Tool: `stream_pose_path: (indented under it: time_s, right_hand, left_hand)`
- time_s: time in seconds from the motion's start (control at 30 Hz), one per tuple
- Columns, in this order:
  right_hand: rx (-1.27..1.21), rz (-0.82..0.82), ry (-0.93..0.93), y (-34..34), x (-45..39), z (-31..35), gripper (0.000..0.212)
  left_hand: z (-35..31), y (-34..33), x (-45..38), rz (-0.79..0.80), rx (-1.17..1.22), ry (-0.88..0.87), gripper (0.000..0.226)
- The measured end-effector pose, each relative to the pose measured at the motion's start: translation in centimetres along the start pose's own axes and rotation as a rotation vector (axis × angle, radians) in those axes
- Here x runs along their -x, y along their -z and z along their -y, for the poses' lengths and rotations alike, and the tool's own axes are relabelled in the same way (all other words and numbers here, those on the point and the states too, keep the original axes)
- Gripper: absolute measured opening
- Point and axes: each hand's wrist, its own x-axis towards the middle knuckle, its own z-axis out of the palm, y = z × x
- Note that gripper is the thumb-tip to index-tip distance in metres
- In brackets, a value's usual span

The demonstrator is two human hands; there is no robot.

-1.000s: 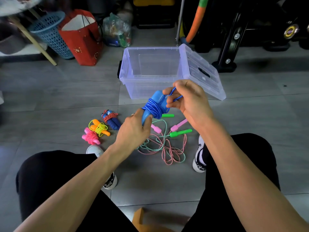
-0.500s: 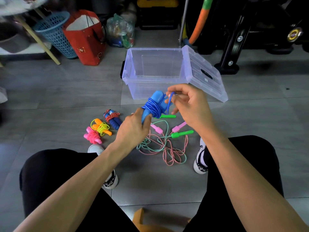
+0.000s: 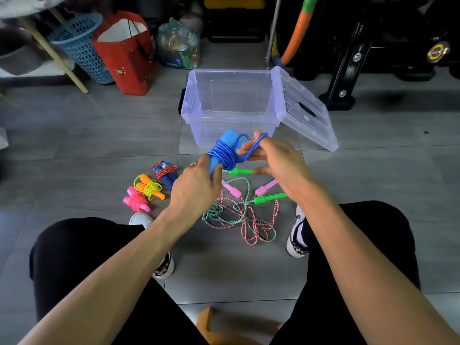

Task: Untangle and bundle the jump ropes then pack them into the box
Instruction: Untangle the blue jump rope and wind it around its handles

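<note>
- Gripping the lower ends of the blue jump rope handles, the left hand is holding the wound bundle up over the floor.
- The right hand is hooking a blue cord loop over its fingers, which are curling around it.
- The clear box is standing open just behind, its lid leaning at its right.
- Two tangled ropes are lying between the shoes; three bundled ropes are sitting to the left.

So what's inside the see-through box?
The clear box looks empty: only its bare bottom shows through the open top. Its near lower part is covered by the blue rope bundle and the right hand.
</note>
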Motion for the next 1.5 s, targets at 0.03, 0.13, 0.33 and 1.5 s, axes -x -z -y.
stream_pose_path:
  time_s: [0.03,0.13,0.33,1.5]
  right_hand:
    - [0.032,-0.008,-0.028,0.0,0.0,0.1,0.044]
    - [-0.043,0.036,-0.031,-0.2,-0.3,0.0,0.044]
    - [-0.516,0.125,-0.018,-0.9,-0.3,-0.2,0.024]
    - [0.259,-0.293,0.580,-0.2,1.0,1.2,0.027]
  left_hand:
    - [0.1,0.0,-0.2,0.005,0.033,0.020,0.029]
    - [0.3,-0.1,-0.7,0.016,0.114,0.068,0.030]
    - [-0.9,0.2,-0.4,0.040,0.157,0.082,0.029]
    - [-2.8,1.0,0.4,0.036,0.440,-0.190,0.060]
